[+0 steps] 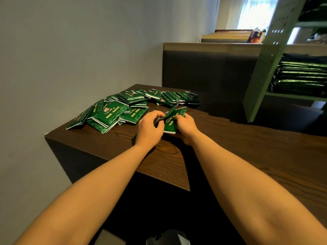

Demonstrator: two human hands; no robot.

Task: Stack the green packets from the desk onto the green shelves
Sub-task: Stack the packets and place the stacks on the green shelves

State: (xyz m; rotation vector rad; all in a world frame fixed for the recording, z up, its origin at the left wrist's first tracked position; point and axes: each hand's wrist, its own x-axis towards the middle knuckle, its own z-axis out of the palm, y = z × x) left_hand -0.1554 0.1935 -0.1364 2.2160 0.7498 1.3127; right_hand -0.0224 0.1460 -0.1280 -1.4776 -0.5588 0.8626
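Several green packets [109,113] lie in a loose heap on the far left end of the dark wooden desk [247,152]. My left hand [149,127] pinches one blurred green packet [169,112] that is tilted up on edge. My right hand [185,127] grips a small stack of green packets [172,123] lying flat on the desk just right of the heap. The pale green shelves [265,71] stand at the right, with stacked green packets [300,76] on one level.
A grey wall runs along the left of the desk. A dark partition [203,68] rises behind the desk, with boxes and a bright window beyond it. The shelf's perforated side panel stands close to the desk's right part.
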